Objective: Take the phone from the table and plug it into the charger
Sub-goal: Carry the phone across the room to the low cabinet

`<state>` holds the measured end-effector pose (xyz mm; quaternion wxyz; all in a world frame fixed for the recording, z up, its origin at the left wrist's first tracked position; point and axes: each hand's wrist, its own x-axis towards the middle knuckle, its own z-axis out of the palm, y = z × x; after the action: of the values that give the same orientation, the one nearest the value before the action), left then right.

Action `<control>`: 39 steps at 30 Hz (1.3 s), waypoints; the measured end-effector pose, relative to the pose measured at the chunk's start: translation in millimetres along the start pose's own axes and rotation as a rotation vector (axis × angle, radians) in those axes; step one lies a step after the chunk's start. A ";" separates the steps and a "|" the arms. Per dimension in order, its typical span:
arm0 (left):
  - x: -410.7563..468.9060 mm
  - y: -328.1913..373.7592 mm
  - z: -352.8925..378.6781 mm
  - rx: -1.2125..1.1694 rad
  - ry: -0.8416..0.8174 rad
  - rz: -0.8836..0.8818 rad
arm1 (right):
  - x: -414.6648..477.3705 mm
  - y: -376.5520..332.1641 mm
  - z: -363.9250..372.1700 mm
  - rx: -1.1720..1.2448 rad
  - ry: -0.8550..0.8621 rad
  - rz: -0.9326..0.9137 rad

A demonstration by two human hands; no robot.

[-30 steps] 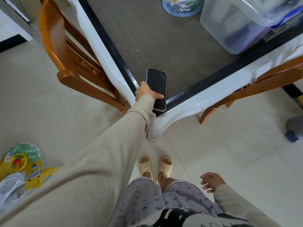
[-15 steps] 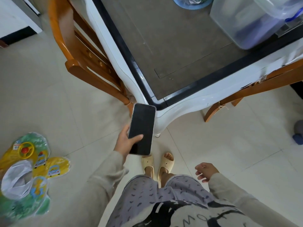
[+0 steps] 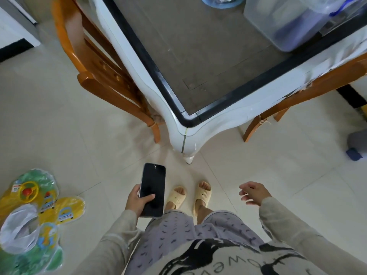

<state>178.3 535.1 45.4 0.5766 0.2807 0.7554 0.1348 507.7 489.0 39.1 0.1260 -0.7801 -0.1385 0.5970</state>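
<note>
A black phone (image 3: pixel 152 190) with a dark screen is in my left hand (image 3: pixel 136 201), held screen up over the floor in front of my legs, well below the table corner (image 3: pixel 189 122). My thumb lies across the lower part of the screen. My right hand (image 3: pixel 254 193) hangs to the right with its fingers loosely spread and nothing in it. No charger or cable shows in this view.
A white table with a dark glass top (image 3: pixel 198 56) stands ahead. Wooden chairs sit at its left (image 3: pixel 95 62) and right (image 3: pixel 297 96) sides. A clear plastic box (image 3: pixel 288 22) rests on the table. A flat inflatable toy (image 3: pixel 33 215) lies on the tiled floor at left.
My left hand lifted the phone off the table corner and drew it down and back toward my body. My right hand rose a little and opened its fingers.
</note>
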 end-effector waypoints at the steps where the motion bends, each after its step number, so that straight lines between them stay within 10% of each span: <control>1: 4.7 4.3 0.3 0.049 -0.025 0.024 | -5.2 3.9 0.0 0.044 0.022 -0.011; 27: -12.0 41.3 141.4 1.169 -0.836 0.447 | -148.9 264.5 228.3 1.403 0.526 0.506; 39: -107.0 -47.4 260.1 1.340 -0.978 0.579 | -161.7 358.9 181.9 1.603 0.562 0.508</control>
<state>430.7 403.7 27.7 0.4927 0.7670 0.2430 -0.3315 315.3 101.6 7.6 0.5275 -0.5823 0.5349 0.3108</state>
